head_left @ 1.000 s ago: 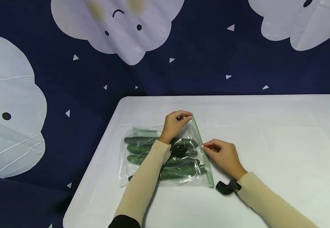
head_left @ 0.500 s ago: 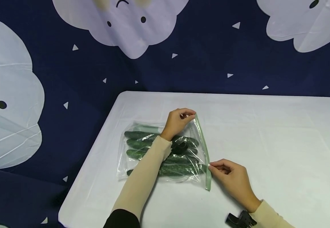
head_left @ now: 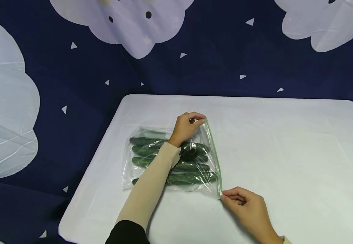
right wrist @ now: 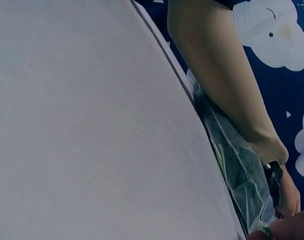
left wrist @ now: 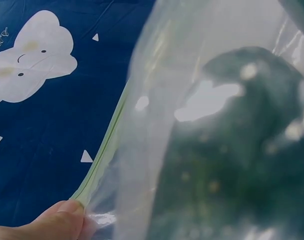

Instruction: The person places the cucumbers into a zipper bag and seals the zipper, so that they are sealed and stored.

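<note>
A clear zip bag (head_left: 161, 187) with a green zip strip lies on the table, and several cucumbers (head_left: 191, 178) lie side by side inside it. At the strip's far end my left hand (head_left: 187, 128) pinches the corner between thumb and forefinger, its forearm crossing over the bag. My right hand (head_left: 246, 208) pinches the near end of the strip with thumb and fingertips. In the left wrist view the thumb (left wrist: 62, 220) presses on the green zip edge (left wrist: 104, 142), and a cucumber (left wrist: 231, 150) looms blurred behind the plastic. The left forearm hides part of the cucumbers.
The white-covered table (head_left: 286, 152) stretches to the right of the bag. Behind it hangs a dark blue cloth (head_left: 210, 67) with white clouds and small triangles. A black wrist camera (head_left: 188, 154) sits on the left wrist above the bag.
My right hand has slid along the green zip strip toward me, from near its middle to its near end. My left hand keeps its pinch at the far end.
</note>
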The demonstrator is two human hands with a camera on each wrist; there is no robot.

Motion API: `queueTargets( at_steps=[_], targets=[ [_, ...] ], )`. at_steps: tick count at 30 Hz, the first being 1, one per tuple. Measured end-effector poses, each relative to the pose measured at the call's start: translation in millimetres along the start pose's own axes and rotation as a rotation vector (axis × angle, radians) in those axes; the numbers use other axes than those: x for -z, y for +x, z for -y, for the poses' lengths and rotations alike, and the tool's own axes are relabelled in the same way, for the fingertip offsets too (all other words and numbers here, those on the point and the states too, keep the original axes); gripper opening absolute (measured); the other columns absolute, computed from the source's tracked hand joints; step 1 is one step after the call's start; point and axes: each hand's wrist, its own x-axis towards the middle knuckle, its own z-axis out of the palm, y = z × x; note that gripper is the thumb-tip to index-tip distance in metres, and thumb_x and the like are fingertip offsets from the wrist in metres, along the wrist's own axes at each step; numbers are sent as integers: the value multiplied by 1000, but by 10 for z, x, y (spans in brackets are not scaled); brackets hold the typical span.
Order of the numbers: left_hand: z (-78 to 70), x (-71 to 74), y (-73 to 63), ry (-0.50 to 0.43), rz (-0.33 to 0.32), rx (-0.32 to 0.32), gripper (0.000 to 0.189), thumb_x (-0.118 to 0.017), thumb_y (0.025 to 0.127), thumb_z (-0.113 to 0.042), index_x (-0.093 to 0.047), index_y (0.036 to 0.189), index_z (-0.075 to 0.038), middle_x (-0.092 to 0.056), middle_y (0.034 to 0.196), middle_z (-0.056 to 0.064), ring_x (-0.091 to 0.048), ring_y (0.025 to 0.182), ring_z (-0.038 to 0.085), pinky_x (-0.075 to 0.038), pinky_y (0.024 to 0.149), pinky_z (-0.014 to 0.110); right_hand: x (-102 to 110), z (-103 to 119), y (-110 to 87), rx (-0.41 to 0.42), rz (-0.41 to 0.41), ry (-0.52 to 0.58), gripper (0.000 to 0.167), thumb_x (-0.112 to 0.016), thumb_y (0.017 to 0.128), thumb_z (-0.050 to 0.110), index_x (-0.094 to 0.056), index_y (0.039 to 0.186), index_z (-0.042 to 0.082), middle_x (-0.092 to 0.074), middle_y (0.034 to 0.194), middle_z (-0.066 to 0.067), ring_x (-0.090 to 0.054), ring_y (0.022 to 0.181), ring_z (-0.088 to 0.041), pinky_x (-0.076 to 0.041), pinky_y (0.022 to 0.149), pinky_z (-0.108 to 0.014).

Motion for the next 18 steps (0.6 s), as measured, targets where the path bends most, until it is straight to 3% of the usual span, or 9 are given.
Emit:
queueTargets(
  at_steps=[7, 12, 15, 18],
  targets=[
    [80, 21, 8, -40, -12, -5, 19, -72, 96, -24, -79, 110, -14, -73, 96, -2, -61, 85, 13, -51, 80, 27, -46, -33, 59, -7, 2, 11, 14, -85, 81, 4, -79, 87, 16, -73, 74, 10, -71, 64, -13, -56, 58, -23],
    [130, -50, -105, -34, -14, 3, 24, -70, 98, -23, -77, 117, -9, -73, 102, 2, -65, 94, 15, -54, 83, 27, -80, -64, -14, -40, -3, -10, 18, -86, 79, 5, -78, 85, 20, -73, 73, 12, -69, 62, -11, -55, 57, -23],
    [72, -46, -265, 45, 22, 21, 30, -68, 99, -23, -74, 125, -8, -72, 116, 4, -63, 108, 20, -51, 92, 33, -118, -87, -138, -22, 6, -54, 23, -87, 77, 5, -77, 82, 24, -71, 71, 16, -65, 59, -8, -53, 55, -21],
    [-103, 43, -426, 244, 111, 11, 36, -62, 102, -31, -70, 132, -12, -66, 132, 4, -55, 125, 25, -44, 105, 42, -81, -119, -204, 84, 31, -122, 24, -86, 78, 5, -75, 82, 26, -68, 71, 19, -62, 59, -4, -51, 55, -18]
  ],
)
